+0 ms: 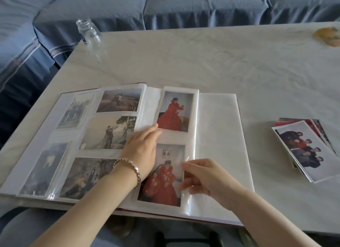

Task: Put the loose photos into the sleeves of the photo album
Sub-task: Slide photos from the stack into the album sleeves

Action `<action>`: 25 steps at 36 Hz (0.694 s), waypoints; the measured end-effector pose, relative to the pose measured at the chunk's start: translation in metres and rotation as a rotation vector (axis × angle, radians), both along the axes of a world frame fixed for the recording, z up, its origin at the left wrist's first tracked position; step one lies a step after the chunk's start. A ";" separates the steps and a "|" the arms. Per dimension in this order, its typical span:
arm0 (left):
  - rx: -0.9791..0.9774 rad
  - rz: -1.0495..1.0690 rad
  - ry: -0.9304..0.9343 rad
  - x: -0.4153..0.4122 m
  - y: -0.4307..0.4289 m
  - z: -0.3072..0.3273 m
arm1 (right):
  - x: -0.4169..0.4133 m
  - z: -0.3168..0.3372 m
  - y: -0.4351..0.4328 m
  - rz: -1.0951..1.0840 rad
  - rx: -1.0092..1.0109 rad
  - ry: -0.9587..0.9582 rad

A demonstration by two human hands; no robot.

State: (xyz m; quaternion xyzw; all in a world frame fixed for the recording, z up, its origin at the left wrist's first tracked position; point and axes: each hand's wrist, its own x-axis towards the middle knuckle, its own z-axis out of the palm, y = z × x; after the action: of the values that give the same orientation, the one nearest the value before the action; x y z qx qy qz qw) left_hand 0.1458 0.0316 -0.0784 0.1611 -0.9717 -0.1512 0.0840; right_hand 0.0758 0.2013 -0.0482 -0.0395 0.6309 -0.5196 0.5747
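Note:
An open photo album lies at the near edge of the table. Its left page holds several photos in sleeves. On the right page, one photo of a figure in a red dress sits in the upper sleeve. Below it is a second photo with red dresses. My left hand lies flat with straight fingers on the page between the two photos. My right hand pinches the right edge of the lower photo at the clear sleeve's edge. A stack of loose photos lies on the table to the right.
An empty glass jar stands at the table's far left corner. A yellowish crumpled item lies at the far right edge. A blue sofa runs behind and to the left of the table.

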 end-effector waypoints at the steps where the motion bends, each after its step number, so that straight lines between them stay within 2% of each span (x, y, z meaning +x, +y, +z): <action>1: 0.077 0.026 0.009 0.001 0.001 0.002 | 0.001 -0.001 0.001 -0.005 0.002 0.032; 5: 0.332 0.160 0.097 0.000 0.007 0.011 | 0.001 -0.005 0.008 -0.005 0.060 0.317; 10: 0.627 0.421 0.104 -0.008 0.012 0.026 | -0.004 -0.007 0.019 -0.035 0.037 0.383; 14: 0.816 0.526 0.088 -0.013 0.011 0.026 | -0.008 -0.010 0.028 -0.045 0.049 0.405; 18: 0.836 0.563 0.046 -0.017 0.010 0.030 | -0.006 -0.013 0.030 -0.068 0.087 0.425; 21: 0.931 0.572 0.028 -0.020 0.006 0.033 | -0.004 -0.014 0.028 -0.110 0.104 0.447; 25: 0.850 0.548 -0.060 -0.021 0.004 0.037 | -0.002 -0.014 0.027 -0.183 0.150 0.450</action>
State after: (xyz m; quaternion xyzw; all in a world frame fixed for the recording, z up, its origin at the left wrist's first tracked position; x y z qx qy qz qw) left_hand 0.1249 0.0355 -0.0412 0.4344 -0.7483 -0.5010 0.0197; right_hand 0.0736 0.2287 -0.0623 -0.0541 0.7807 -0.4995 0.3716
